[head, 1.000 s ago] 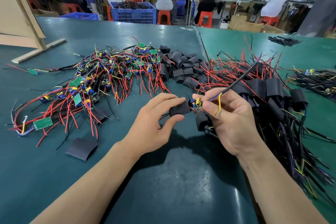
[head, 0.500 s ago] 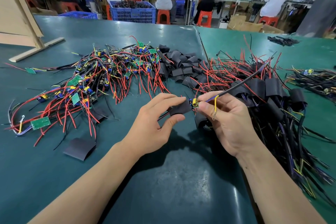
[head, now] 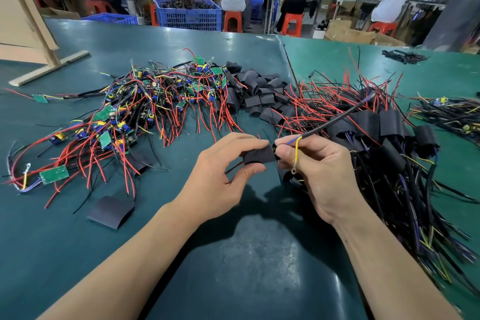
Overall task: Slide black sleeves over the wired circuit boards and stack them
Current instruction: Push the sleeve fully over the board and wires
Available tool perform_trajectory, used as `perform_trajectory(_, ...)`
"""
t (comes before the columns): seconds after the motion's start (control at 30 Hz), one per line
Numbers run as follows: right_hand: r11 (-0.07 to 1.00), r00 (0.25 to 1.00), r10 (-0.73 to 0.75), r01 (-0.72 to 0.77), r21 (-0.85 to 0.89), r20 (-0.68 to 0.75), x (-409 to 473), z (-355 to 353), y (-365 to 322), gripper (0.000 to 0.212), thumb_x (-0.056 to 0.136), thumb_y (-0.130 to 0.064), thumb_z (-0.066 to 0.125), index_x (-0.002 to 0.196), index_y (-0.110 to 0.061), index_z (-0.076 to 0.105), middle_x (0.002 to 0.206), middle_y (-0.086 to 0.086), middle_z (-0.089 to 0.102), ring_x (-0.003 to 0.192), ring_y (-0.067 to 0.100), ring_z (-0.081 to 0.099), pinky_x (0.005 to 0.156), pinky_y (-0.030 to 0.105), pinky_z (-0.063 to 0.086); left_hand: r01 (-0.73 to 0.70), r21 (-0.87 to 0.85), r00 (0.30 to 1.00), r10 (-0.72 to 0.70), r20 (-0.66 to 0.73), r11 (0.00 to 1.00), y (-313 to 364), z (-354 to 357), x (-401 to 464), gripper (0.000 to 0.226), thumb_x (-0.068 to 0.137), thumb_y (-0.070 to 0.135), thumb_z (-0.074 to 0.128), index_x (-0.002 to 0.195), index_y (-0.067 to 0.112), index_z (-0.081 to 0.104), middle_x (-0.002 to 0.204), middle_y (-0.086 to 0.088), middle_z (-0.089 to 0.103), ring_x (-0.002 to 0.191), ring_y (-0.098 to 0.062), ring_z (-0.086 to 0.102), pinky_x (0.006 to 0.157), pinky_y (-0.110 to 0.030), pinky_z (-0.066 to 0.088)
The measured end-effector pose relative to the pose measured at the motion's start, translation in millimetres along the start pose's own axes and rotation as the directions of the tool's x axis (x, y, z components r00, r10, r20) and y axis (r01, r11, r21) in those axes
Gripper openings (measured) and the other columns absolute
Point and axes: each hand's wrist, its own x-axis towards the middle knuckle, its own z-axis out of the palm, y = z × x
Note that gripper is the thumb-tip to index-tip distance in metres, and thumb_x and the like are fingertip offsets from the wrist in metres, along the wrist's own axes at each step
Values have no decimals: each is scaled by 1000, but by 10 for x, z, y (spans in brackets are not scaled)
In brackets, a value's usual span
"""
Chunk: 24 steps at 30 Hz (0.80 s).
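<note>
My left hand (head: 220,179) pinches a black sleeve (head: 259,155) between thumb and fingers above the green table. My right hand (head: 317,171) pinches the end of a wired circuit board at the sleeve's right opening; its black cable (head: 337,118) runs up to the right and a yellow wire (head: 297,153) hangs over my fingers. The board is almost wholly hidden inside the sleeve. A heap of bare boards with red wires (head: 124,117) lies to the left, loose sleeves (head: 257,93) behind, and sleeved boards (head: 384,143) are piled at the right.
One flat black sleeve (head: 111,212) lies alone near my left forearm. A wooden stand (head: 39,41) rises at the far left. Another wire bundle (head: 446,117) lies at the right edge. People sit at benches beyond the table, with a blue crate (head: 189,14).
The sleeve has slid right over the board: the yellow and blue parts that showed between my hands are now covered, and my two hands have come together.
</note>
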Motion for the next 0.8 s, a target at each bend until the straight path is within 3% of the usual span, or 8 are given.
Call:
perform_trajectory(0.07, 1000, 1000, 24, -24, 13, 8, 4, -10, -20, 16, 66, -32, 80, 80, -25, 81, 86, -4, 75, 76, 11, 63, 67, 24, 53, 15, 0, 1000, -15, -20, 1000, -2, -10, 6, 28, 87, 6, 69, 114, 1, 66, 111, -7, 65, 105, -16, 62, 95, -26, 47)
perform_trajectory(0.23, 999, 998, 40, -41, 23, 47, -12, -12, -11, 14, 74, -29, 75, 86, -25, 82, 96, -5, 74, 80, 10, 65, 66, 23, 53, 13, -7, 999, -14, -30, 1000, 11, -9, 4, 27, 87, 8, 69, 113, 1, 67, 110, -7, 66, 104, -16, 63, 95, -25, 48)
perform_trajectory(0.47, 1000, 999, 29, -28, -11, 44, -22, 16, -29, 17, 77, -21, 72, 89, -29, 81, 102, -6, 75, 68, 11, 64, 57, 20, 50, 7, 28, 999, -6, -34, 1000, 11, -11, 15, 27, 88, 9, 69, 114, 2, 67, 111, -6, 67, 103, -15, 63, 95, -23, 47)
perform_trajectory(0.53, 999, 998, 27, -25, -28, 58, -14, -7, -35, 21, 82, -10, 74, 92, -27, 80, 109, -4, 73, 70, 13, 66, 57, 24, 51, 10, 65, 999, -7, -43, 998, -1, -17, 19, 27, 87, 7, 70, 113, 1, 68, 113, -7, 68, 106, -17, 64, 98, -27, 47)
perform_trajectory(0.6, 994, 989, 80, -89, 70, 125, -12, -33, -70, 25, 81, -7, 64, 97, -19, 78, 120, 4, 69, 78, 18, 68, 59, 27, 53, 9, 101, 998, -3, -66, 995, -15, -32, 20, 28, 86, 6, 72, 113, 1, 68, 115, -6, 68, 109, -19, 64, 100, -29, 47)
perform_trajectory(0.7, 941, 958, 189, -239, 240, 216, -13, -53, -137, 28, 80, -14, 55, 98, -12, 76, 113, 7, 71, 87, 26, 71, 61, 30, 57, -25, 136, 995, 37, -89, 990, -25, -46, 12, 27, 85, 6, 74, 112, 1, 69, 117, -5, 68, 111, -18, 64, 101, -30, 47)
perform_trajectory(0.8, 939, 960, 250, -272, 210, 125, -15, -9, -139, 27, 85, -37, 67, 88, -13, 78, 97, 11, 74, 79, 24, 72, 58, 28, 57, -76, 155, 992, 90, -87, 985, -27, -40, 13, 25, 85, 7, 75, 109, 2, 70, 117, -4, 68, 109, -18, 64, 100, -29, 47)
